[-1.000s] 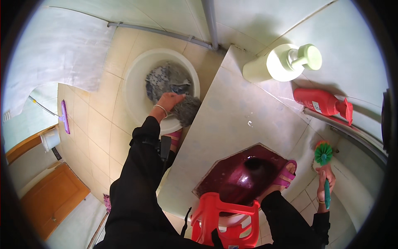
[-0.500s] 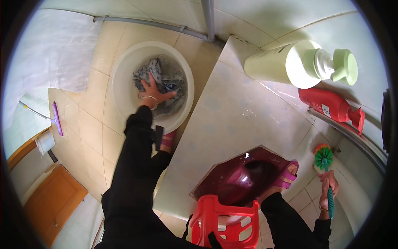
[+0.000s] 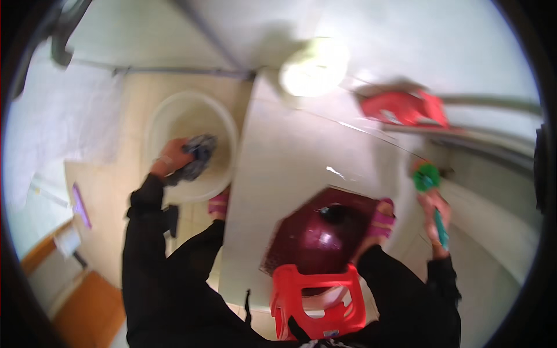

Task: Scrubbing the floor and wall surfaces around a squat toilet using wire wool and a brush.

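A bunched, dark-patterned wet cloth (image 3: pixel 200 155) is gripped by my left hand (image 3: pixel 174 155), lifted over the white basin (image 3: pixel 231 130) on the floor. Below the cloth the inside of the basin is blurred. At the right, my right hand (image 3: pixel 434 210) is closed round the teal handle of a scrub brush (image 3: pixel 427 177) with green and orange bristles. The brush head points away from me, near the low wall at the right edge of the raised tiled step.
A maroon squat toilet (image 3: pixel 301 240) is set in the tiled step (image 3: pixel 278 151), a red plastic stool (image 3: pixel 316 280) at its near end. A pale pump bottle (image 3: pixel 316 66) and a red bottle (image 3: pixel 403 108) stand along the back. A purple floor wiper (image 3: pixel 81 206) is at the left.
My left hand has gone from resting spread on the cloth in the basin to holding it bunched and raised. The whole view has shifted and blurred; my right hand still holds the brush.
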Demonstrator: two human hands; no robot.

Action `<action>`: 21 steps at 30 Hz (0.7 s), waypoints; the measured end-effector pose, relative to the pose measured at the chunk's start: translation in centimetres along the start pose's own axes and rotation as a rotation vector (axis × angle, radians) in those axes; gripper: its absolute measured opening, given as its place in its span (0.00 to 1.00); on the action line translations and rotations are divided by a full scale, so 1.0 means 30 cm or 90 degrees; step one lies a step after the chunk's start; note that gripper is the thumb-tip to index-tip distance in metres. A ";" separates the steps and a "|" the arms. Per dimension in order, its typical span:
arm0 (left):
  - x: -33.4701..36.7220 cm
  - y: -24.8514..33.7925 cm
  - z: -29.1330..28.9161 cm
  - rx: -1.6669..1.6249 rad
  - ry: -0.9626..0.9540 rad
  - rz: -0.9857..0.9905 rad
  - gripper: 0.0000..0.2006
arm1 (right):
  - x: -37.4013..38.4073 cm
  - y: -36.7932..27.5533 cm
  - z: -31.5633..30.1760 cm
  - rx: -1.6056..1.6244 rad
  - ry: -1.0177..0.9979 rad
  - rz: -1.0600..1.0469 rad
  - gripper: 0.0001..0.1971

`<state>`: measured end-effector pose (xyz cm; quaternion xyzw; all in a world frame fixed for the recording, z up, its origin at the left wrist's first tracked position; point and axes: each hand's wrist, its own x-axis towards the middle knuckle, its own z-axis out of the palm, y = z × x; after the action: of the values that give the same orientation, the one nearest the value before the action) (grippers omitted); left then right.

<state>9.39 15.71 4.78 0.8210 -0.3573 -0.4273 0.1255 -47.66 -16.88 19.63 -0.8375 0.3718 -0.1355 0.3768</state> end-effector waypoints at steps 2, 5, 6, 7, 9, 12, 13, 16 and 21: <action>-0.081 0.156 -0.079 -0.063 -0.066 0.065 0.17 | -0.044 0.100 0.053 0.415 0.041 0.164 0.07; -0.206 0.525 -0.184 -0.009 -0.118 0.167 0.18 | -0.039 0.033 0.004 -0.022 0.070 -0.038 0.07; -0.230 0.642 -0.178 -0.073 -0.142 0.205 0.17 | -0.055 0.009 -0.014 -0.036 0.125 -0.017 0.10; -0.216 0.723 -0.145 -0.098 -0.180 0.257 0.19 | -0.072 -0.007 -0.014 -0.103 0.192 -0.039 0.11; -0.206 0.906 -0.063 -0.096 -0.230 0.346 0.21 | -0.149 -0.033 -0.051 -0.080 0.192 0.083 0.11; -0.280 1.289 0.044 -0.200 -0.189 0.433 0.21 | -0.248 -0.081 -0.090 0.022 0.185 0.206 0.10; -0.292 1.420 0.073 -0.237 -0.166 0.488 0.20 | -0.277 -0.088 -0.086 0.084 0.197 0.228 0.09; -0.304 1.780 0.192 -0.360 -0.079 0.583 0.17 | -0.392 -0.035 -0.069 0.167 0.221 0.266 0.08; -0.348 2.214 0.267 -0.349 0.018 0.800 0.14 | -0.514 -0.008 -0.049 0.171 0.237 0.226 0.08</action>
<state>-32.76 -23.61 40.30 0.4019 -0.6434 -0.3376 0.5573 -58.86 -6.38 21.62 -0.6628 0.5542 -0.2666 0.4272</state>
